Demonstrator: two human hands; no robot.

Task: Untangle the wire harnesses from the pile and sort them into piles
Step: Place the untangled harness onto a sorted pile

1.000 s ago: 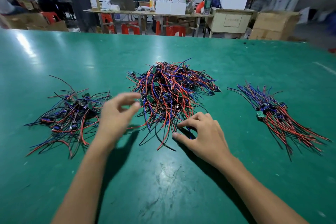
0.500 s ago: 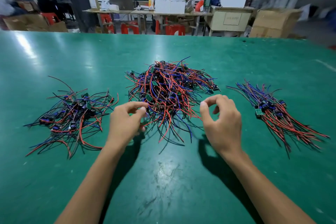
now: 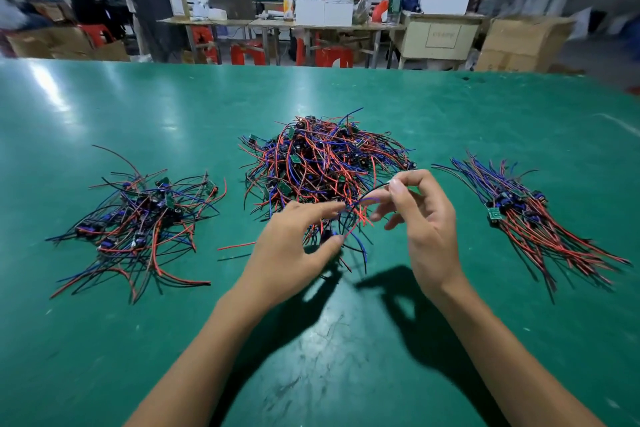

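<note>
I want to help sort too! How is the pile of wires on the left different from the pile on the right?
The left pile is messy: its wires cross and stick out every way. The right pile is neat: its wires lie side by side, all slanting one way. In the right pile the small parts bunch at one spot, with red wires fanning toward the near edge; in the left pile they are scattered. Both have red, blue and black wires and lie on the green table.
</note>
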